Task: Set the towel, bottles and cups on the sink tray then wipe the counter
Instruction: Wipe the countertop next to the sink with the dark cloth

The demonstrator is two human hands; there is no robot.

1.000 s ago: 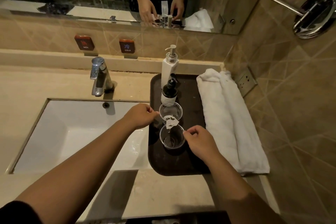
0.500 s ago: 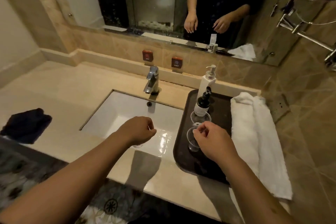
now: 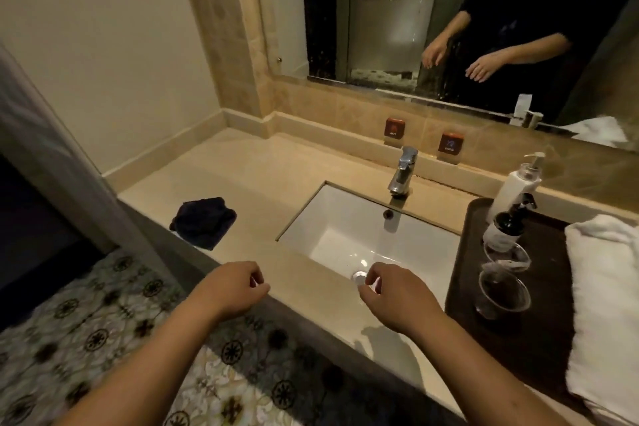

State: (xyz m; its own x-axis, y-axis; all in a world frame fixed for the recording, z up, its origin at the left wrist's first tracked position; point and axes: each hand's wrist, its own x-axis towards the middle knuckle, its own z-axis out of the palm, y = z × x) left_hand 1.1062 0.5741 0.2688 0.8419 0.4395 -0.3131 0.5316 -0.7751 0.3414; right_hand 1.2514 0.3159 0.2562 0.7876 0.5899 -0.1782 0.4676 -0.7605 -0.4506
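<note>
Towel [image 3: 605, 304], bottles [image 3: 508, 204] and cups [image 3: 503, 285] are grouped on the tray [image 3: 463, 273] beside the sink, placement judged done. Left hand [image 3: 232, 287] and right hand [image 3: 394, 294]: each grip loosely curled, nothing pinched. Dark cloth [image 3: 204, 221] left on the desk [image 3: 262, 183], likely for wiping.

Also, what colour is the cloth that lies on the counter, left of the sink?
Very dark, navy or black; the dim light hides which. The cloth shows in the head view.

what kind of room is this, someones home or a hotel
A bathroom vanity, most likely in a hotel. A sink is set in a stone counter below a wall mirror, and a dark tray holds pump bottles, clear plastic cups and a folded white towel.
</note>
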